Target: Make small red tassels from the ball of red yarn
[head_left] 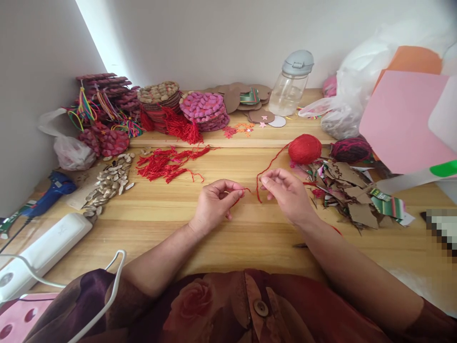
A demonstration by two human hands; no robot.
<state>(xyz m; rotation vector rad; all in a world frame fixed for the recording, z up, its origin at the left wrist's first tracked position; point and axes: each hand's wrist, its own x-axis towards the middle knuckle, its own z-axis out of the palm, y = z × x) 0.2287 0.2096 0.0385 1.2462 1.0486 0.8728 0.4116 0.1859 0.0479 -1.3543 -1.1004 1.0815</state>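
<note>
My left hand (pixel 218 202) pinches a piece of red yarn (pixel 247 189) between thumb and forefinger, its short end pointing right. Just to the right, my right hand (pixel 285 193) has its fingertips pressed together beside a hanging red strand (pixel 258 188); whether they grip it is too small to tell. That strand runs up to a red yarn ball (pixel 304 149) behind my right hand. A pile of red tassels (pixel 166 163) lies on the wooden table beyond my left hand.
Cardboard scraps (pixel 357 190) lie right of my right hand. A water bottle (pixel 288 90), stacked round pieces (pixel 205 109) and a plastic bag (pixel 342 105) stand behind. Shells (pixel 110 183), a blue glue gun (pixel 53 190) and a white power strip (pixel 46 250) lie left.
</note>
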